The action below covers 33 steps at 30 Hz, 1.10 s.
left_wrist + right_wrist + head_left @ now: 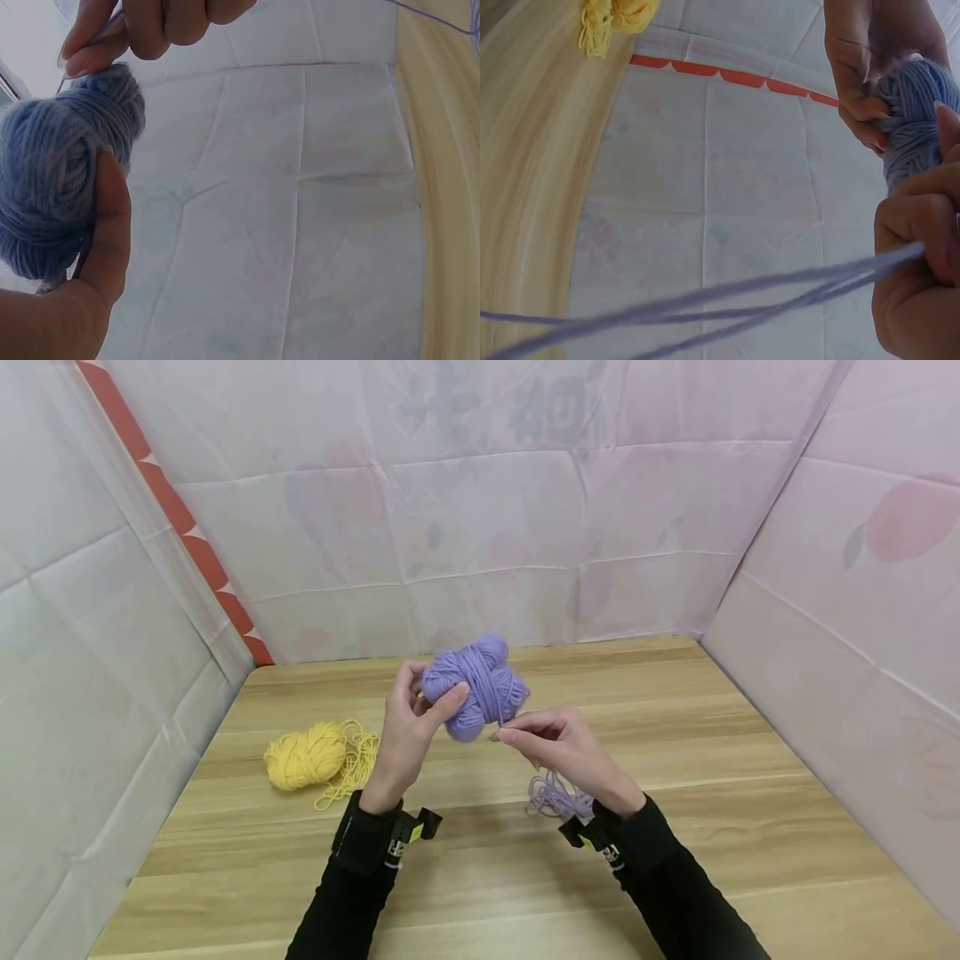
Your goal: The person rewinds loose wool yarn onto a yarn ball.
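A purple ball of yarn [480,681], wound across itself in several lobes, is held above the table. My left hand [408,722] grips it from the left, thumb on the near face and fingers behind it. At its lower right, my right hand [562,747] pinches a strand of the purple yarn. In the right wrist view several purple strands [705,296] trail away from that hand. Loose purple yarn [553,797] lies in a tangle on the table below the right wrist, partly hidden by it.
A yellow ball of yarn [303,758] sits on the wooden table [705,860] to the left, with loose yellow strands [356,760] beside it, close to the left forearm. Pale printed sheets [480,518] stand along the back and both sides of the table.
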Each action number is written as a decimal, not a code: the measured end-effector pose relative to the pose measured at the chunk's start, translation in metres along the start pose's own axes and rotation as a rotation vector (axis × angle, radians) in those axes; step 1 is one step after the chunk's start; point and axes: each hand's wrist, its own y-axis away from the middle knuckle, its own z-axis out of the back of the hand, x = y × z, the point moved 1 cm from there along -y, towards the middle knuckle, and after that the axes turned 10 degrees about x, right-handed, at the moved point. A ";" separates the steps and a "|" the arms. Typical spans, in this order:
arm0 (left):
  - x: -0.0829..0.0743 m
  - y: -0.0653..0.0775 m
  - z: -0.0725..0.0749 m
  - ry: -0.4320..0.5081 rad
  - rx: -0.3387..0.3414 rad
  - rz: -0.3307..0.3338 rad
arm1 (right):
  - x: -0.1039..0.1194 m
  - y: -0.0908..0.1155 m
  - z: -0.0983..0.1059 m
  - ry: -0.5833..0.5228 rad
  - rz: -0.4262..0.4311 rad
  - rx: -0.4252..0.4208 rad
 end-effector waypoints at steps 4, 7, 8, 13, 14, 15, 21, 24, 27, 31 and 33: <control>0.000 0.000 0.000 0.035 0.010 -0.017 | -0.001 -0.001 0.000 0.005 -0.009 0.011; 0.000 0.001 0.000 0.066 0.024 -0.028 | -0.004 -0.003 0.000 0.007 -0.016 0.019; -0.001 0.001 0.000 0.073 0.030 -0.031 | -0.005 -0.003 0.001 0.007 -0.020 0.020; -0.002 0.002 -0.002 0.148 0.082 -0.042 | -0.008 -0.005 0.002 -0.011 -0.029 0.028; -0.002 0.002 -0.002 0.171 0.095 -0.046 | -0.009 -0.005 0.002 -0.014 -0.029 0.029; -0.002 0.001 -0.003 0.198 0.110 -0.050 | -0.010 -0.005 0.003 -0.017 -0.028 0.033; -0.005 0.000 -0.003 0.323 0.224 -0.059 | -0.013 -0.001 0.012 -0.073 -0.056 0.060; -0.007 0.001 -0.002 0.323 0.281 -0.058 | -0.013 0.002 0.020 -0.127 -0.062 0.085; -0.007 0.002 -0.001 0.281 0.320 -0.048 | -0.012 0.005 0.027 -0.188 -0.058 0.094; -0.007 0.003 0.000 0.168 0.339 -0.004 | -0.009 0.011 0.035 -0.279 -0.047 0.097; -0.006 0.004 0.001 0.109 0.353 0.027 | -0.008 0.013 0.039 -0.320 -0.030 0.108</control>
